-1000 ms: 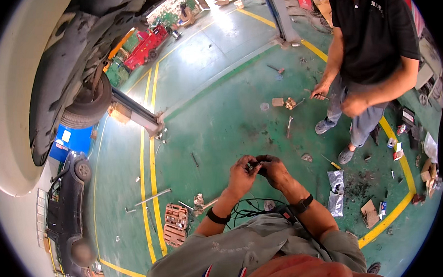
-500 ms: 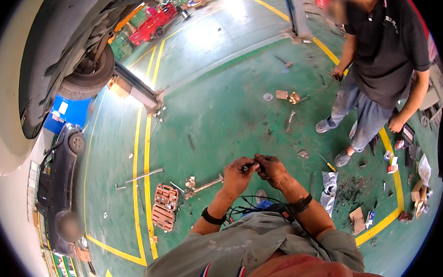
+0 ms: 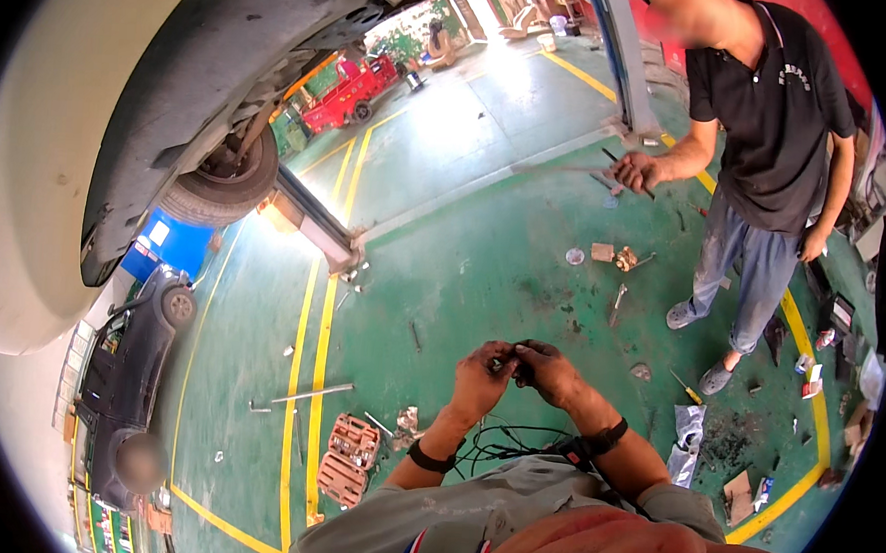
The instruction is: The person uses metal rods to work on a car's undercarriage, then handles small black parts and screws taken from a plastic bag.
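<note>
In front of my chest, my left hand (image 3: 481, 379) and my right hand (image 3: 550, 374) come together with bent, blackened fingers. Between their fingertips is a small dark part (image 3: 515, 364); the fingers cover most of it, so its kind is unclear. Dark bands circle both wrists. Below the hands, black cables (image 3: 499, 442) loop close to my shirt. On the floor to the left lies an open orange-brown tool case (image 3: 345, 460) with sockets in it. A long metal bar (image 3: 314, 394) rests beyond the case.
At the right stands a co-worker (image 3: 772, 124) holding a thin dark tool out toward the middle. A raised car (image 3: 207, 94) with a wheel hangs at upper left, beside a lift post (image 3: 311, 215). A yellow-handled screwdriver (image 3: 692, 395), cardboard and scraps litter the right floor.
The view has shifted, so the floor things sit further right and lower. The co-worker has raised and stretched out the arm with the thin tool. My hands stay together around the small part.
</note>
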{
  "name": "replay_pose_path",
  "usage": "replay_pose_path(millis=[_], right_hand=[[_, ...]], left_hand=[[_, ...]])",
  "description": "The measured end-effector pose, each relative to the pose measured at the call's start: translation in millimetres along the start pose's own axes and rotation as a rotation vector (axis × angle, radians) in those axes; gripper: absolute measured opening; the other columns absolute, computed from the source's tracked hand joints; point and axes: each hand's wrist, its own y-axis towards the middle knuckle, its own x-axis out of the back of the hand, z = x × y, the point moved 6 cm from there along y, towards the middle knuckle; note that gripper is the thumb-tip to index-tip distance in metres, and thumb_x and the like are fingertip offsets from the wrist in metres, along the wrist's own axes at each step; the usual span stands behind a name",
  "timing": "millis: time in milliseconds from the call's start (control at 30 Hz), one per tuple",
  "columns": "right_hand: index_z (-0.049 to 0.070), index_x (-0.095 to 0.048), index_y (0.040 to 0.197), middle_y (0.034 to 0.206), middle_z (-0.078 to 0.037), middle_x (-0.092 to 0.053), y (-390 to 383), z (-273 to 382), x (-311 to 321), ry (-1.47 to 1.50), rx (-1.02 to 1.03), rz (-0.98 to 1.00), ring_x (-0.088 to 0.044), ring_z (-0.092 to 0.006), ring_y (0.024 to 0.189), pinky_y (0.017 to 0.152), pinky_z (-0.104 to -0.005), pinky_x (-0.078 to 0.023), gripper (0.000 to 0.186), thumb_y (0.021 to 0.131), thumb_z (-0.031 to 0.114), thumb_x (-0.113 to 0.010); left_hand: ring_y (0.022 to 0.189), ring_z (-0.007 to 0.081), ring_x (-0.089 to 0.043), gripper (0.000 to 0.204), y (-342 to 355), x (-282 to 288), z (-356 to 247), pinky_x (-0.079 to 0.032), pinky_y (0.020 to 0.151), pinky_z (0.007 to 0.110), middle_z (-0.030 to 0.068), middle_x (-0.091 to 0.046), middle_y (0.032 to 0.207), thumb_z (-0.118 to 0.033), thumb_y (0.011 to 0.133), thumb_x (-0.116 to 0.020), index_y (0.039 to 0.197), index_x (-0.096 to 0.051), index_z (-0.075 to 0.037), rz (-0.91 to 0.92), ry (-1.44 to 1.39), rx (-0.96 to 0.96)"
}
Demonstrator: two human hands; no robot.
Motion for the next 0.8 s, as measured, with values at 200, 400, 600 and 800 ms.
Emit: replay_pose_path(millis=[200,400,600,800], right_hand=[[-0.002,-0.061,0.111,0.088,-0.006,-0.063,16.0,18.3,-3.2,-0.060,0.119,-0.070,-0.057,-0.0142,0.072,0.066,-0.0277,-0.048,0.027,0.101,0.020,-0.050],[-0.004,-0.061,0.112,0.087,-0.005,-0.063,18.8,10.8,6.9,-0.076,0.183,-0.176,-0.055,-0.0137,0.070,0.064,-0.0275,-0.046,0.026,0.100,0.017,-0.050],[-0.005,-0.061,0.111,0.083,-0.004,-0.061,31.6,-7.4,3.5,-0.097,0.164,-0.168,-0.053,-0.0125,0.067,0.060,-0.0262,-0.044,0.027,0.099,0.017,-0.052],[-0.005,-0.061,0.111,0.081,-0.004,-0.060,57.1,-21.8,-15.0,-0.107,0.156,-0.129,-0.052,-0.0122,0.066,0.059,-0.0260,-0.043,0.028,0.098,0.019,-0.054]], left_hand=[[0.066,0.0180,-0.066,0.024,31.2,4.4,7.6,-0.052,0.061,0.031,0.0073,-0.069,0.081,-0.007,0.081,-0.072,0.103,-0.064,-0.008,0.119,0.003,-0.083],[0.066,0.0205,-0.064,0.020,36.8,-8.3,21.8,-0.051,0.059,0.031,0.0098,-0.066,0.085,-0.006,0.083,-0.070,0.103,-0.066,-0.007,0.134,-0.023,-0.140],[0.064,0.0211,-0.062,0.022,30.2,0.1,39.4,-0.050,0.058,0.031,0.0101,-0.064,0.085,-0.008,0.082,-0.070,0.104,-0.067,-0.006,0.128,0.037,-0.175],[0.067,0.0202,-0.063,0.024,33.7,23.3,61.5,-0.051,0.060,0.032,0.0096,-0.064,0.084,-0.012,0.082,-0.072,0.105,-0.067,-0.006,0.161,0.091,-0.081]])
